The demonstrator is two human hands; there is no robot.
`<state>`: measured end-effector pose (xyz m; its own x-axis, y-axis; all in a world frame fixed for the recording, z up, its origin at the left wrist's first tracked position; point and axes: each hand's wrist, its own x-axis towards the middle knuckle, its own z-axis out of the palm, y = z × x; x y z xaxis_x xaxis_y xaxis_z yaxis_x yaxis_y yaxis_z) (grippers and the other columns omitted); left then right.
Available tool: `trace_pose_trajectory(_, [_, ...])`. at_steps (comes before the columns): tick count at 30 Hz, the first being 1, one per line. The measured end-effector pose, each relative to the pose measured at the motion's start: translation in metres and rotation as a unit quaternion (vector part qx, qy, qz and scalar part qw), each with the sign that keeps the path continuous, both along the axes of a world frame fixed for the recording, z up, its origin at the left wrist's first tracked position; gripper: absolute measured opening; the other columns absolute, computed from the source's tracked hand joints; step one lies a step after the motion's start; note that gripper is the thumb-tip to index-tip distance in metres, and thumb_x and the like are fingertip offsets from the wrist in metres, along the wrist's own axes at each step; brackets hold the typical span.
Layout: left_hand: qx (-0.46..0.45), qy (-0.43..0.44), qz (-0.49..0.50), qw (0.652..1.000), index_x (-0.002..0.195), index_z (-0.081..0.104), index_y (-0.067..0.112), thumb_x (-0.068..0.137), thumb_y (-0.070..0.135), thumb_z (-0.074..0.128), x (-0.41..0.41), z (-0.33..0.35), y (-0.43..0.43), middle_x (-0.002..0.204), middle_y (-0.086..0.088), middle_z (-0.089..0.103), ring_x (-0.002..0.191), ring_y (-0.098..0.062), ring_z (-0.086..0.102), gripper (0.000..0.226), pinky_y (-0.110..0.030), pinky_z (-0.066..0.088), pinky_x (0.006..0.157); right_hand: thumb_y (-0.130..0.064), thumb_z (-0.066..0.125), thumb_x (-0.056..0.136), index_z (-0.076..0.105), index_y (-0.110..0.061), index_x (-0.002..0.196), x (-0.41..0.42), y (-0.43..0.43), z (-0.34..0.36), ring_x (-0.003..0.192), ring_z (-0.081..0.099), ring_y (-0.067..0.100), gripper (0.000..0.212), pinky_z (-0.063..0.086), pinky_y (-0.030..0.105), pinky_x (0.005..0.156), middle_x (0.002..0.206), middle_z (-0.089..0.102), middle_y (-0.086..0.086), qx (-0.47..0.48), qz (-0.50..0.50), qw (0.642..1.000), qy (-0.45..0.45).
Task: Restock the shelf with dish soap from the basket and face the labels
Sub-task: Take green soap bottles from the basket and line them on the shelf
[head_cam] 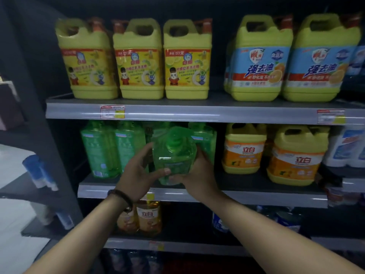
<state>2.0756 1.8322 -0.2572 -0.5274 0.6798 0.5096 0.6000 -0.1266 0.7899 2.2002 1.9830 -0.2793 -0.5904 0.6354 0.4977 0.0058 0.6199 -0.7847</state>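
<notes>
At the front of the middle shelf, green pump bottle of dish soap, left grip curled on its left side, right grip curled round its right side, other green bottles behind, yellow jugs to the right.

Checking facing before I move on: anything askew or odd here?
Two translucent green bottles at the middle shelf's left seem turned, fine print outward. The left hand and right hand hold a green pump bottle tilted.
</notes>
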Motion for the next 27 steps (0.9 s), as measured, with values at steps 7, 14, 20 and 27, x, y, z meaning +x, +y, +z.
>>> trace_pose_trajectory(7, [-0.010, -0.018, -0.008, 1.000, 0.144, 0.055, 0.030, 0.084, -0.005, 0.082, -0.045, -0.008, 0.014, 0.131, 0.016, 0.072, 0.126, -0.004, 0.066, 0.075, -0.029, 0.055, 0.106, -0.019, 0.103, 0.061, 0.053, -0.028, 0.141, -0.047, -0.004, -0.007, 0.115, 0.069, 0.016, 0.094, 0.060, 0.034, 0.095, 0.128, 0.069, -0.005, -0.011, -0.062, 0.996, -0.059])
trace_pose_trajectory(14, [-0.074, -0.021, 0.014, 0.997, 0.157, 0.040, 0.044, 0.089, 0.048, 0.078, -0.069, -0.026, 0.023, 0.144, 0.012, 0.065, 0.131, -0.012, 0.064, 0.078, -0.041, 0.055, 0.108, -0.038, 0.089, 0.087, 0.046, -0.004, 0.144, -0.057, -0.012, -0.001, 0.117, 0.070, 0.037, 0.080, 0.058, 0.039, 0.090, 0.130, 0.070, 0.019, 0.036, -0.116, 0.967, -0.222])
trace_pose_trajectory(20, [-0.122, -0.041, 0.076, 0.989, 0.148, 0.052, 0.038, 0.101, 0.044, 0.064, -0.066, -0.018, 0.041, 0.136, 0.005, 0.069, 0.121, -0.019, 0.066, 0.048, -0.032, 0.053, 0.097, -0.041, 0.071, 0.102, 0.063, -0.007, 0.120, -0.067, 0.000, 0.015, 0.085, 0.072, 0.025, 0.039, 0.058, 0.033, 0.075, 0.104, 0.076, 0.012, 0.007, -0.094, 0.959, -0.268])
trace_pose_trajectory(27, [-0.161, -0.039, 0.113, 0.980, 0.157, 0.040, 0.025, 0.106, 0.026, 0.059, -0.051, -0.028, 0.050, 0.137, -0.003, 0.065, 0.105, -0.023, 0.062, 0.054, -0.031, 0.048, 0.086, -0.017, 0.062, 0.107, 0.065, -0.002, 0.109, -0.052, -0.004, 0.007, 0.078, 0.063, 0.021, 0.015, 0.047, 0.028, 0.064, 0.093, 0.064, 0.009, 0.020, -0.075, 0.953, -0.293])
